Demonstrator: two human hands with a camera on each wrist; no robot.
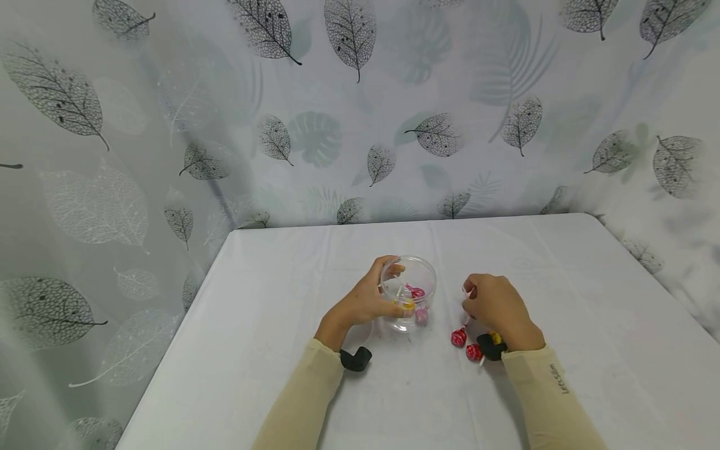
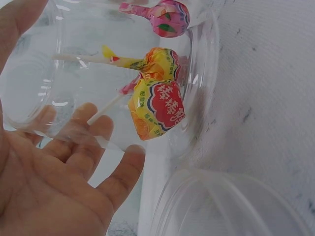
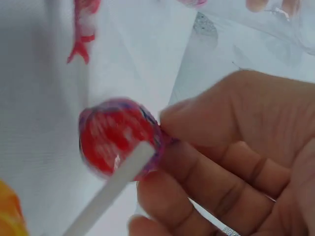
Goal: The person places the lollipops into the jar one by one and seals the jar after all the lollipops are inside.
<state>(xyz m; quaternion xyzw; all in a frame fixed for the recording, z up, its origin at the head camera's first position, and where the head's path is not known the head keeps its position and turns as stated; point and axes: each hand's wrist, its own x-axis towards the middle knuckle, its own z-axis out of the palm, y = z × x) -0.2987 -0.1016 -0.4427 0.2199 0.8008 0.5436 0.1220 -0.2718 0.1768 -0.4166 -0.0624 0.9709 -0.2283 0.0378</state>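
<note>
My left hand (image 1: 365, 300) grips a clear plastic jar (image 1: 409, 258) from its left side, thumb and fingers spread round the wall. Through the wall, in the left wrist view, show a pink-wrapped lollipop (image 2: 167, 18) and yellow-wrapped lollipops (image 2: 156, 109). To the right of the jar, my right hand (image 1: 497, 306) is over the table with its fingers curled. In the right wrist view its thumb and fingers pinch a red-wrapped lollipop (image 3: 110, 140) at the wrapper's twisted end. A white stick (image 3: 106, 196) crosses in front of the candy.
Red lollipops (image 1: 458, 338) lie on the white-covered table (image 1: 270, 300) near my right wrist, beside a yellow one (image 1: 495, 337). A clear round lid (image 2: 221, 206) is beside the jar. Black wrist cameras (image 1: 356, 359) sit under both wrists. Leaf-patterned cloth (image 1: 349, 125) hangs behind the table.
</note>
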